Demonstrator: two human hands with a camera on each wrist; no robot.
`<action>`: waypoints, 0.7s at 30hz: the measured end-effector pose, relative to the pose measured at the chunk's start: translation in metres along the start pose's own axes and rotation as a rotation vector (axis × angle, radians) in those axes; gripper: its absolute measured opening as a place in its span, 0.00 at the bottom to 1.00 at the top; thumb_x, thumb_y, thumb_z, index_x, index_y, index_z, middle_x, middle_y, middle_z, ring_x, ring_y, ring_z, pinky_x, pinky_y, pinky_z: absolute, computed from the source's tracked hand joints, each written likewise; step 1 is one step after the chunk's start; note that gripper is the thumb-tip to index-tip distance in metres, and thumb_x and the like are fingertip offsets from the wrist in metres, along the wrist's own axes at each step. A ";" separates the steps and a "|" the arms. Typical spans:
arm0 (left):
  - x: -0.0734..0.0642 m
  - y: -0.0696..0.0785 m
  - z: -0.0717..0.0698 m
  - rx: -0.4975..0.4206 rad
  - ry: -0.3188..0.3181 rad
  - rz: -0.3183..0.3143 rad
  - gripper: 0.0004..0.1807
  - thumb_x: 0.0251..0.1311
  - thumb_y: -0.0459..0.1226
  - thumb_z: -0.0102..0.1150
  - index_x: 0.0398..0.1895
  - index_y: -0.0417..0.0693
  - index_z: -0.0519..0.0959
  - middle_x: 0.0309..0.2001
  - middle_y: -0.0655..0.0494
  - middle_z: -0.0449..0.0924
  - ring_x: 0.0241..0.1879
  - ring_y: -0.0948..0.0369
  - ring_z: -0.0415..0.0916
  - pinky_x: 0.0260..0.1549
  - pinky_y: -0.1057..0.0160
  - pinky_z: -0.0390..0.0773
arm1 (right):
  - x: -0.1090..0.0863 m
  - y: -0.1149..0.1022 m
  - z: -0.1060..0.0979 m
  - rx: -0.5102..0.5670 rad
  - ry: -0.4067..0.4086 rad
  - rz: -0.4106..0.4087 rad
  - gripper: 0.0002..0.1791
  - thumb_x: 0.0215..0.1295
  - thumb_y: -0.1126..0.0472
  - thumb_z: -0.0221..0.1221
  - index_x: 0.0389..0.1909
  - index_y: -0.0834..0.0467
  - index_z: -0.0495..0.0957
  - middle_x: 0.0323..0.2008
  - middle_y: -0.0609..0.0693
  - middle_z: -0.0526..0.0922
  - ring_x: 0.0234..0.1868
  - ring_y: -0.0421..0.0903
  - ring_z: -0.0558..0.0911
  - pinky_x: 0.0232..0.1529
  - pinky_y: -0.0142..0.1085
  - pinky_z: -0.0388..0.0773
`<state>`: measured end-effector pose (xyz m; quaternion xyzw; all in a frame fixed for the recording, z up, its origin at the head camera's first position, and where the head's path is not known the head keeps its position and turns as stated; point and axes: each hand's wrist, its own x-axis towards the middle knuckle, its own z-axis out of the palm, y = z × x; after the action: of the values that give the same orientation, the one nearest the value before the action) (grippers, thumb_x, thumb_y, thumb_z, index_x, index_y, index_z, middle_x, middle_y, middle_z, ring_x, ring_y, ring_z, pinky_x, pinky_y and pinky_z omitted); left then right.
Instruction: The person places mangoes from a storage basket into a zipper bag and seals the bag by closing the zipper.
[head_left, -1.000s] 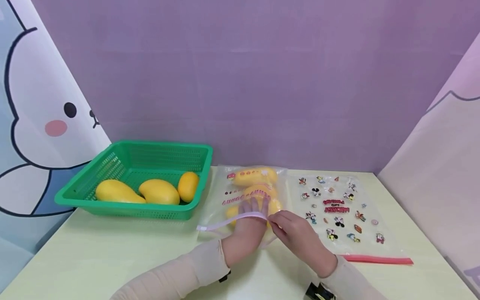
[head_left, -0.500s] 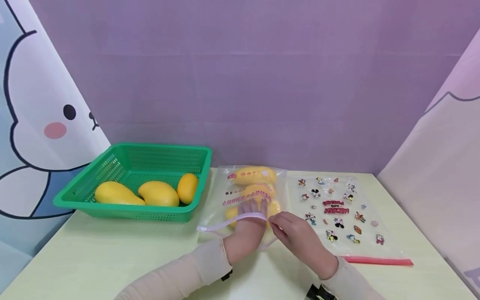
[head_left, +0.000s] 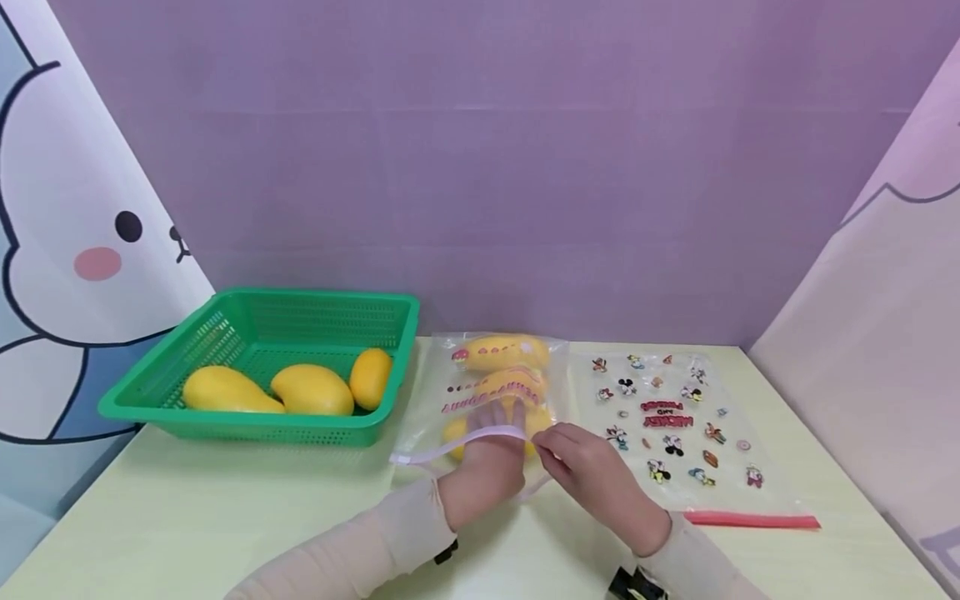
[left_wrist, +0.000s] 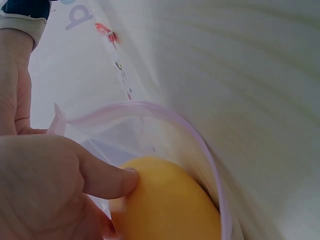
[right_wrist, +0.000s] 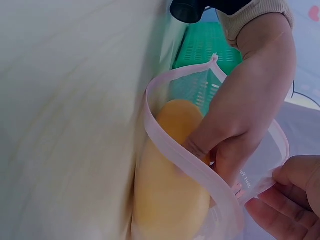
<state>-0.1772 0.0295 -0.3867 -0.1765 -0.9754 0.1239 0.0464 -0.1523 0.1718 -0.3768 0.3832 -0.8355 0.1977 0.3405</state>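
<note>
My left hand [head_left: 491, 458] reaches through the mouth of a clear zip bag [head_left: 431, 404] with pink print and a pale purple zip strip. Inside, it grips a yellow mango [left_wrist: 167, 200], thumb on the near face and fingers behind, partly hidden by the fruit and the bag. Two more mangoes, a far mango [head_left: 502, 353] and a middle mango [head_left: 513, 385], lie deeper in the bag. With fingertips and thumb, my right hand [head_left: 596, 471] pinches the bag's right edge at the zip strip [right_wrist: 167, 142], and the mouth gapes between the two hands.
A green basket [head_left: 258, 429] with three mangoes [head_left: 311, 390] stands on the left of the pale table [head_left: 247, 500]. Flat on the right lies another clear zip bag [head_left: 720, 492] with cartoon prints and a red strip. A purple cloth [head_left: 480, 167] hangs behind.
The head view has shifted slightly, so the scene sits a little further left. Both hands keep their places at the bag, and the mangoes stay where they were.
</note>
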 end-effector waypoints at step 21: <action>-0.007 -0.006 0.002 -0.097 0.003 0.025 0.49 0.48 0.52 0.64 0.70 0.41 0.55 0.64 0.42 0.63 0.62 0.49 0.63 0.59 0.51 0.64 | -0.001 0.000 0.003 0.009 -0.004 -0.005 0.14 0.38 0.74 0.69 0.30 0.61 0.81 0.29 0.48 0.82 0.29 0.41 0.81 0.32 0.30 0.79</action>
<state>-0.1730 0.0208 -0.3871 -0.1907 -0.9779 0.0767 0.0375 -0.1531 0.1698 -0.3796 0.3871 -0.8344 0.1999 0.3376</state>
